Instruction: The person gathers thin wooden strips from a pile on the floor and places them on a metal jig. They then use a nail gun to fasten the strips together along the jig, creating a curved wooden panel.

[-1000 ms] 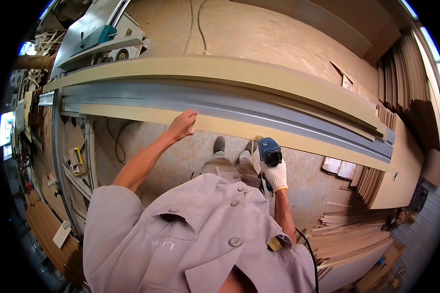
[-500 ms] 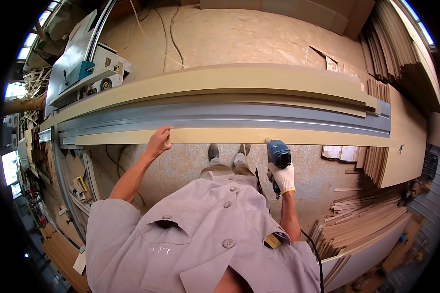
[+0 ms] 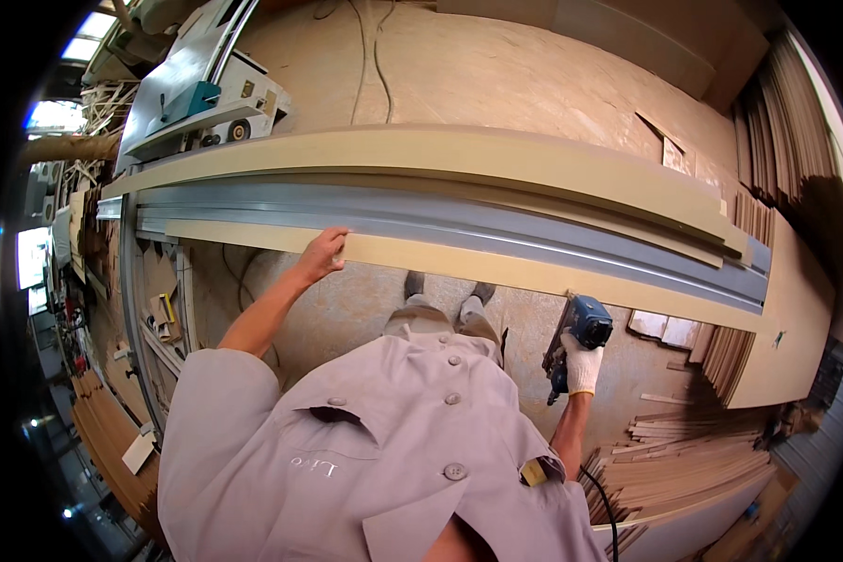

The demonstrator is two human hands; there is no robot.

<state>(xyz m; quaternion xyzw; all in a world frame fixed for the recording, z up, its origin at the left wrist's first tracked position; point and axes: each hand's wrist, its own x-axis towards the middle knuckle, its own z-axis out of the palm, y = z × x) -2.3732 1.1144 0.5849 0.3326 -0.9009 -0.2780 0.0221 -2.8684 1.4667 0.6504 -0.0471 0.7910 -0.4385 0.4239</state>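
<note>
A long pale wooden strip (image 3: 459,262) lies along the near edge of a grey metal beam (image 3: 421,217). Left of its middle, my bare left hand (image 3: 324,255) grips the strip, the fingers over the top and the thumb at the near edge. My right hand (image 3: 583,365), in a white knit glove with a yellow cuff, is closed round the handle of a blue nail gun (image 3: 590,323). The tool's nose is against or very close to the strip's near edge, toward the right end; exact contact cannot be made out.
Wider pale boards (image 3: 440,155) lie along the beam's far side. A machine with a teal part (image 3: 195,101) stands at the far left. Stacked panels (image 3: 787,140) and thin wooden slats (image 3: 684,459) are on the right. A black hose (image 3: 601,501) runs beside my right arm.
My right hand has carried the nail gun rightward along the strip. My left hand has shifted slightly along it too, and the whole view has tilted.
</note>
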